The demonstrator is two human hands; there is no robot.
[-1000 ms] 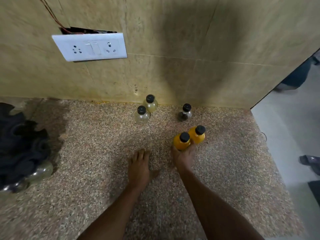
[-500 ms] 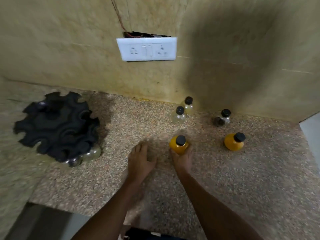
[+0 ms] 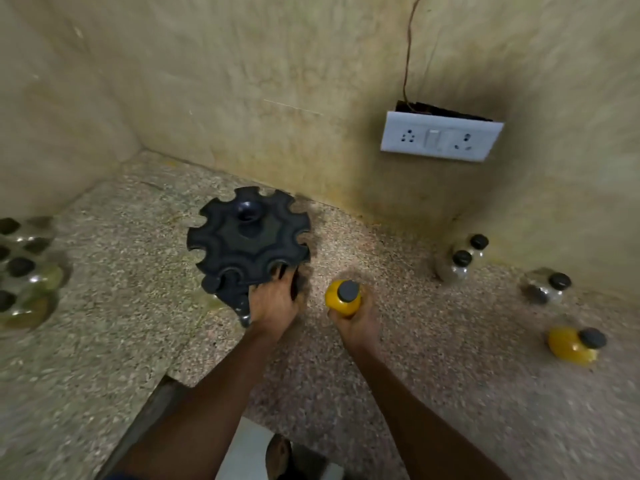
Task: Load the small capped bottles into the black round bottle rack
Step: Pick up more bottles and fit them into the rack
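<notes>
1. Fingers of the right hand (image 3: 356,323) wrap a yellow bottle (image 3: 343,298) with a dark cap, held upright above the speckled counter (image 3: 450,393), just right of the rack.
2. The left hand (image 3: 275,301) grips the near edge of the black round rack (image 3: 247,242), which stands by the wall.
3. Another yellow bottle (image 3: 573,344) and three clear bottles (image 3: 457,266) stand far right, well apart from the rack.

Both forearms bare — no sleeves, watch or rings on left hand (image 3: 273,303) or right hand (image 3: 358,325). Bare foot (image 3: 278,453) visible below — no shoe.
</notes>
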